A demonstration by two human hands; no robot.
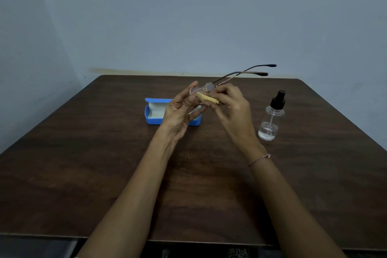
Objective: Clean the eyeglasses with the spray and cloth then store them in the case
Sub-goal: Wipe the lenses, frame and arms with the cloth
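Note:
I hold thin metal-framed eyeglasses above the middle of the table, their dark-tipped temple arms unfolded and pointing right and away. My left hand pinches the left lens rim between thumb and fingers. My right hand pinches a folded yellow cloth against the lenses. Behind my left hand lies the blue case, open, with a pale lining. A clear spray bottle with a black pump top stands upright to the right of my right hand, apart from it.
The dark wooden table reaches from the near edge to a pale wall behind. A thin bracelet circles my right wrist.

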